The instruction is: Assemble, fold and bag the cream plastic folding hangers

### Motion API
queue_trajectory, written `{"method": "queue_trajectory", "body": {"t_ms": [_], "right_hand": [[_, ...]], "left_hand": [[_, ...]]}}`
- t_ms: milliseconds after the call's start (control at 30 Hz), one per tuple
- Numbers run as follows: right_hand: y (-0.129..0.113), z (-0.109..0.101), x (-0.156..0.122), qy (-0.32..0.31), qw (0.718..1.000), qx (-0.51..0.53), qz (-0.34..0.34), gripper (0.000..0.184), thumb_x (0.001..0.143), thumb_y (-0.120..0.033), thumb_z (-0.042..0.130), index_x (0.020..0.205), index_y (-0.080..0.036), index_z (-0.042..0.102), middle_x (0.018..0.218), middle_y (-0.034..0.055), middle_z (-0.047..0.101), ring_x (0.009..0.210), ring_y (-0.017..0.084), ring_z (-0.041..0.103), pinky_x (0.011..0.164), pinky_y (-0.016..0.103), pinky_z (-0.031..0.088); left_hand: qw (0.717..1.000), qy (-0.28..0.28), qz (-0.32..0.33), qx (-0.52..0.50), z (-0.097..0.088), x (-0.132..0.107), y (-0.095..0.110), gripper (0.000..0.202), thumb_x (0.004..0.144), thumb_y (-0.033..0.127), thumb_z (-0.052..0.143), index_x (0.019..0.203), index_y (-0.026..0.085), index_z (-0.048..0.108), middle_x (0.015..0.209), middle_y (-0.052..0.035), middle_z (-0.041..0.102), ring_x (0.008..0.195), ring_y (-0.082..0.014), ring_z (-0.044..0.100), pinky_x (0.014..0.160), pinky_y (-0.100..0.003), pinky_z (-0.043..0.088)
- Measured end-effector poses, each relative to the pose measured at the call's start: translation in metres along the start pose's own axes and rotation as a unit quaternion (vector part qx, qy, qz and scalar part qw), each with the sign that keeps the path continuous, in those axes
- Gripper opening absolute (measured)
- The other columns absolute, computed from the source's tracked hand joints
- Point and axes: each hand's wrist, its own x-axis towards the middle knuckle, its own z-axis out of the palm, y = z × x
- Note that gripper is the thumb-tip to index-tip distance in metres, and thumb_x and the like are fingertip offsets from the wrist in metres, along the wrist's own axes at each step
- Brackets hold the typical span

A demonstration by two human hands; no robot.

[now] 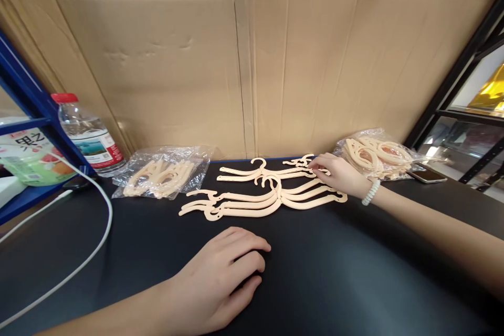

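Reaching across the black table, the right hand lies palm down with its fingertips on the right end of the far hangers. The fingers are stretched forward, but whether they pinch the plastic or only rest on it cannot be told from this angle. A white beaded bracelet sits on that wrist.

The near hangers lie flat just in front of the far ones, fanned and overlapping, with their hooks pointing toward the cardboard wall. All are cream plastic.

The left hand rests palm down on the bare table nearer the person, fingers loosely curled and holding nothing, well apart from the hangers.

Two clear bags of what seem to be the same cream pieces flank the pile: the left bag and the right bag, both against the cardboard. A phone lies just beside the right bag. At far left a water bottle stands by a blue shelf, and a white cable curves across the table.
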Motion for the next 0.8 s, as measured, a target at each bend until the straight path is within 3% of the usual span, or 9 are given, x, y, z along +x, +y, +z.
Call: {"method": "queue_trajectory", "body": {"t_ms": [167, 333, 533, 667, 800], "right_hand": [[0.018, 0.012, 0.034, -0.042, 0.998, -0.045, 0.013, 0.012, 0.087, -0.014, 0.057, 0.086, -0.017, 0.069, 0.086, 0.0075, 0.069, 0.088, 0.025, 0.061, 0.078, 0.035, 0.049], [0.021, 0.024, 0.059, -0.105, 0.99, -0.096, 0.014, 0.011, 0.088, -0.013, 0.06, 0.085, -0.015, 0.071, 0.087, 0.0082, 0.07, 0.09, 0.023, 0.062, 0.081, 0.033, 0.048], [0.021, 0.027, 0.073, -0.157, 0.975, -0.156, 0.031, 0.017, 0.094, -0.029, 0.063, 0.089, -0.013, 0.065, 0.092, 0.004, 0.066, 0.089, 0.019, 0.063, 0.082, 0.037, 0.052], [0.019, 0.029, 0.073, -0.158, 0.972, -0.172, 0.031, 0.018, 0.095, -0.028, 0.061, 0.085, -0.014, 0.065, 0.089, 0.0034, 0.066, 0.086, 0.018, 0.063, 0.081, 0.036, 0.052], [0.013, 0.025, 0.07, -0.113, 0.979, -0.17, 0.007, 0.015, 0.089, -0.018, 0.063, 0.075, -0.013, 0.065, 0.086, 0.0094, 0.066, 0.093, 0.024, 0.061, 0.08, 0.034, 0.049]], "left_hand": [[1.0, 0.002, -0.01, -0.017, 0.0, 0.001, -0.001, 0.018, 0.086, 0.008, 0.05, 0.095, 0.021, 0.058, 0.111, -0.0055, 0.066, 0.098, -0.0186, 0.061, 0.088, -0.031, 0.05], [1.0, -0.004, 0.0, -0.024, -0.002, 0.001, -0.001, 0.018, 0.085, 0.008, 0.05, 0.096, 0.021, 0.057, 0.109, -0.0066, 0.067, 0.097, -0.0194, 0.061, 0.089, -0.032, 0.05], [1.0, -0.001, 0.004, -0.024, 0.0, -0.001, -0.003, 0.018, 0.084, 0.008, 0.051, 0.096, 0.021, 0.056, 0.111, -0.0061, 0.066, 0.098, -0.0193, 0.061, 0.089, -0.031, 0.05], [0.999, 0.005, 0.014, -0.034, 0.002, -0.004, -0.005, 0.017, 0.085, 0.009, 0.049, 0.095, 0.021, 0.056, 0.112, -0.0074, 0.066, 0.098, -0.0199, 0.061, 0.088, -0.032, 0.05], [1.0, -0.004, 0.006, -0.022, 0.001, -0.003, -0.004, 0.016, 0.085, 0.008, 0.049, 0.093, 0.02, 0.056, 0.112, -0.0077, 0.066, 0.098, -0.0198, 0.061, 0.087, -0.032, 0.05]]}}
